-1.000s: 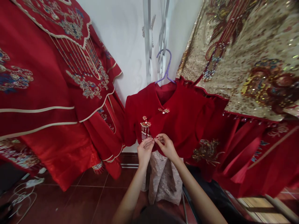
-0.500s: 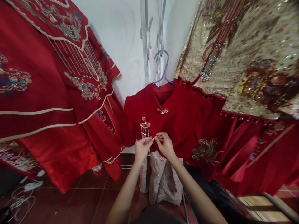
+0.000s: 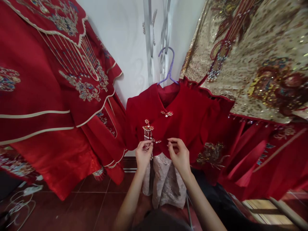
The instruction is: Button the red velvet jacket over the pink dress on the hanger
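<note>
Left hand pinches, to steady it, the gold beaded tassel clasp at frame centre on the red velvet jacket (hung flat from a purple hanger); right hand hovers apart, empty.

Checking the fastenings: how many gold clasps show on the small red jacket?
3: top clasp, tasselled clasp lower left, third clasp between left hand and right hand; more may be hidden.

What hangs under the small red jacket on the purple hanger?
Below the small red velvet jacket hangs a pale shimmery fabric skirt. Its top is covered by the jacket, so how it is hung cannot be seen.
</note>
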Tool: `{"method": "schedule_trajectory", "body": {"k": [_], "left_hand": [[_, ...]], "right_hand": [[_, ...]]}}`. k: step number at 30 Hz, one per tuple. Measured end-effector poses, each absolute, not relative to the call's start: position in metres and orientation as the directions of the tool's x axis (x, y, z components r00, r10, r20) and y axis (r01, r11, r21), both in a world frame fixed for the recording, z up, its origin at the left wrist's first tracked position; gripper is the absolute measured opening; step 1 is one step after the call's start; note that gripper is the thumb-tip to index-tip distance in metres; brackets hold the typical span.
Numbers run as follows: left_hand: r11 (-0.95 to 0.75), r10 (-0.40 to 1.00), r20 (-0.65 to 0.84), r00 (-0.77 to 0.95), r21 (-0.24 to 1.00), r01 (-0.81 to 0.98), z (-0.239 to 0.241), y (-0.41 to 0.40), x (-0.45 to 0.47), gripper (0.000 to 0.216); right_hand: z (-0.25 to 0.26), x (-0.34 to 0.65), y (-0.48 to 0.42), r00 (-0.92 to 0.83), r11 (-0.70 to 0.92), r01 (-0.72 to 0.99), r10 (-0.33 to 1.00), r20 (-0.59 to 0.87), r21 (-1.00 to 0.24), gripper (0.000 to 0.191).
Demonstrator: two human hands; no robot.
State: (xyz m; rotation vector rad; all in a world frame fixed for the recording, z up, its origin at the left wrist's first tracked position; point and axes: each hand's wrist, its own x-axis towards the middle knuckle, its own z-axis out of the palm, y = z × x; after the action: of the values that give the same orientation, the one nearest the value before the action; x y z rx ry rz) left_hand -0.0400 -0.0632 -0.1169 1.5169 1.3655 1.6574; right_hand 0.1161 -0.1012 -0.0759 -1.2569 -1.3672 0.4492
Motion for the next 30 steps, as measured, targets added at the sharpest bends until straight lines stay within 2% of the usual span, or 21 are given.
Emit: {"method": "schedule_trajectory", "body": {"k": [6, 11, 17, 22, 25, 28, 30], "left_hand": [[-0.434, 0.833, 0.551, -0.049, 0.706, 0.56, -0.123, -0.06, -0.033, 0.02], [-0.495, 0.779, 0.627, -0.002, 0.617, 0.612, -0.123, -0.056, -0.037, 0.013], [-0.544, 0.789, 0.613, -0.037, 0.726, 0.421, -0.124, -0.059, -0.041, 0.013], [-0.436, 0.835, 0.523, -0.175, 0.82, 0.372, -0.125, -0.065, -0.036, 0.017], [-0.332, 0.881, 0.412, -0.234, 0.889, 0.314, -0.12, -0.069, -0.033, 0.019], [-0.277, 0.93, 0.31, -0.198, 0.944, 0.178, -0.11, -0.066, -0.032, 0.022], [-0.298, 0.935, 0.302, -0.184, 0.953, 0.051, -0.101, -0.058, -0.033, 0.027]], "right_hand": [[-0.115, 0.101, -0.082, 0.079, 0.362, 0.421, 0.899, 0.431, -0.832, 0.037], [-0.129, 0.099, -0.071, 0.083, 0.338, 0.41, 0.911, 0.404, -0.847, 0.025], [-0.122, 0.102, -0.071, 0.103, 0.346, 0.311, 0.914, 0.393, -0.885, 0.015], [-0.117, 0.097, -0.073, 0.121, 0.354, 0.287, 0.908, 0.4, -0.89, 0.016], [-0.118, 0.095, -0.072, 0.124, 0.35, 0.279, 0.91, 0.395, -0.894, 0.017], [-0.116, 0.101, -0.071, 0.143, 0.324, 0.22, 0.923, 0.359, -0.92, 0.02], [-0.11, 0.11, -0.074, 0.094, 0.281, 0.145, 0.95, 0.296, -0.949, 0.023]]}}
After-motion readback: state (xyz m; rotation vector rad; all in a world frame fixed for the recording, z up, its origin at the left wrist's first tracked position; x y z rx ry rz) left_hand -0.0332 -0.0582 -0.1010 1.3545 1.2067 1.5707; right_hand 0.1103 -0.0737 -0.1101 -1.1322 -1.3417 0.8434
